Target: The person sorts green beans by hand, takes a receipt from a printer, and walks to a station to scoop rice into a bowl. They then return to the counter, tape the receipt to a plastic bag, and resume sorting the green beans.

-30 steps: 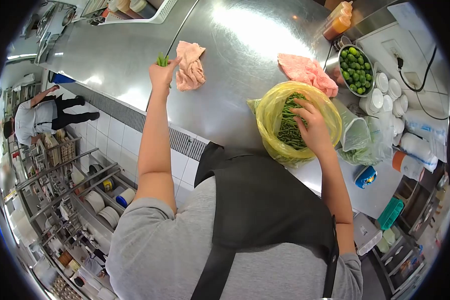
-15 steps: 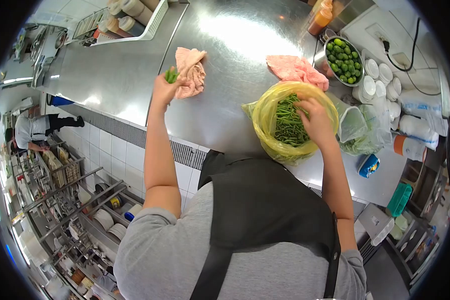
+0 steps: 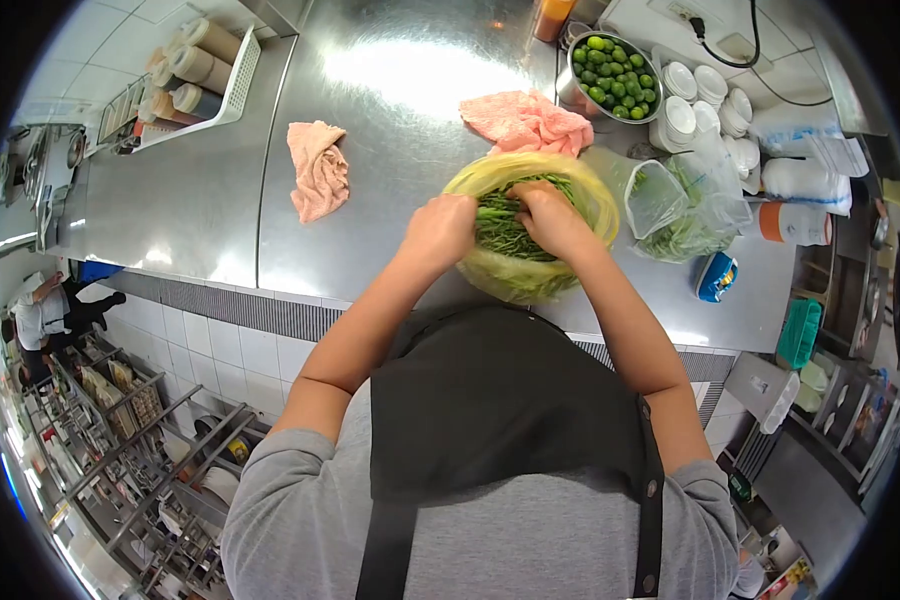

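Note:
A yellow plastic bag (image 3: pixel 605 200) stands open on the steel counter, filled with green beans (image 3: pixel 505 232). My left hand (image 3: pixel 442 232) is at the bag's left rim, its fingers curled; what they hold, if anything, is hidden. Inside the bag, my right hand (image 3: pixel 552 217) has its fingers bent together on the beans, and its fingertips are partly hidden among them. A pink cloth (image 3: pixel 530 122) lies just behind the bag. Farther left is a paler, crumpled cloth (image 3: pixel 318 172).
A metal bowl of green limes (image 3: pixel 615 78), stacked white containers (image 3: pixel 680 118) and a clear bag of greens (image 3: pixel 685 235) stand at the right. A white basket of bottles (image 3: pixel 240 75) sits back left. A co-worker (image 3: pixel 45 310) is at far left.
My left hand has come from beside the pale cloth to the bag's left rim, and the green beans it held no longer show. My right hand stays in the bag. The view has shifted.

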The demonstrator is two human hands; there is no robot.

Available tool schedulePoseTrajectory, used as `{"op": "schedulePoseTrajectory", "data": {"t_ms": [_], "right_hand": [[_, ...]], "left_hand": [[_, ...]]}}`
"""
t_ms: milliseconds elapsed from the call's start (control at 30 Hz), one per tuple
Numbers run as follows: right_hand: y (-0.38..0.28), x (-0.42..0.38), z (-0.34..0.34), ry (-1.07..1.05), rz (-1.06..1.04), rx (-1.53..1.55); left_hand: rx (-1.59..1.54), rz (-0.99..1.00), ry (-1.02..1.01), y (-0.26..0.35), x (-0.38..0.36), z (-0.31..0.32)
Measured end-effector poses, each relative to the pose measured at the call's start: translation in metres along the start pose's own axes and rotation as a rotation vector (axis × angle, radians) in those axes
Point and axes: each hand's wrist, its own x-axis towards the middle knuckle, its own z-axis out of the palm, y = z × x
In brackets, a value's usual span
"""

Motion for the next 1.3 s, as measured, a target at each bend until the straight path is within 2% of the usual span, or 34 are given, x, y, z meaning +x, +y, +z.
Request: {"op": "schedulePoseTrajectory", "data": {"t_ms": [67, 200, 267, 300, 367, 433, 467, 567, 700, 767, 833, 867, 900, 933, 967, 1000, 1033, 1067, 1100, 1133, 1167, 1267, 1300], "right_hand": [[-0.003, -0.005, -0.009, -0.005, 0.045, -0.025], [-0.006, -0.005, -0.012, -0.056, 0.037, -0.084], [-0.011, -0.002, -0.014, -0.052, 0.015, -0.089], [-0.015, -0.002, -0.018, -0.021, 0.036, -0.065], [-0.024, -0.003, -0.025, 0.009, 0.051, -0.037], [-0.031, -0.006, -0.034, 0.212, -0.058, 0.052], [-0.038, -0.009, -0.040, 0.214, -0.061, 0.053], [-0.051, -0.018, -0.054, 0.247, -0.100, 0.084], [-0.047, -0.028, -0.062, 0.324, -0.006, 0.127], [-0.044, -0.030, -0.058, 0.337, 0.022, 0.152], [-0.041, -0.029, -0.045, 0.385, 0.255, 0.965], [-0.038, -0.028, -0.043, 0.385, 0.256, 0.965], [-0.036, -0.027, -0.042, 0.414, 0.256, 1.229], [-0.033, -0.026, -0.040, 0.442, 0.252, 1.494], [-0.029, -0.027, -0.035, 0.448, 0.249, 1.497], [-0.025, -0.028, -0.027, 0.401, 0.184, 1.195], [-0.021, -0.029, -0.021, 0.352, 0.120, 0.892], [-0.019, -0.032, -0.015, 0.363, 0.113, 0.895], [-0.020, -0.034, -0.010, 0.340, 0.123, 0.765], [-0.020, -0.035, -0.006, 0.318, 0.130, 0.636], [-0.019, -0.037, -0.005, 0.254, 0.210, 0.658], [-0.022, -0.039, 0.001, 0.232, 0.205, 0.642], [-0.024, -0.039, 0.003, 0.242, 0.191, 0.651]], "left_hand": [[0.115, -0.114, 0.026, -0.005, -0.001, 0.000], [-0.002, -0.111, 0.086, 0.000, -0.001, -0.006], [-0.402, -0.166, 0.196, -0.003, 0.006, -0.008], [-0.397, -0.167, 0.200, -0.005, 0.008, -0.009], [-0.635, -0.124, 0.311, -0.009, 0.010, -0.010], [-0.643, -0.059, 0.244, -0.009, 0.010, -0.010], [-0.653, 0.007, 0.173, -0.007, 0.010, -0.010], [-0.651, 0.116, 0.211, 0.001, 0.012, -0.005], [-0.616, 0.136, 0.153, 0.010, 0.018, -0.007], [-0.485, 0.274, 0.203, 0.014, 0.020, -0.006], [-0.527, 0.299, 0.213, 0.018, 0.019, -0.006], [-0.569, 0.316, 0.225, 0.019, 0.017, -0.006], [-0.568, 0.316, 0.225, 0.020, 0.014, -0.007], [-0.853, 0.199, 0.203, 0.022, 0.012, -0.009], [-0.989, 0.142, 0.182, 0.024, 0.008, -0.017], [-1.126, 0.082, 0.169, 0.028, 0.003, -0.028], [-1.405, 0.066, 0.088, 0.028, -0.006, -0.045], [-1.680, 0.047, 0.002, 0.029, -0.014, -0.056], [-1.827, 0.191, 0.011, 0.031, -0.021, -0.060], [-1.800, 0.248, -0.003, 0.032, -0.034, -0.070], [-1.769, 0.304, -0.014, 0.039, -0.056, -0.089], [-1.561, -0.011, 0.272, 0.081, -0.123, -0.133], [-1.633, 0.636, 0.297, 0.086, -0.122, -0.140]]}}
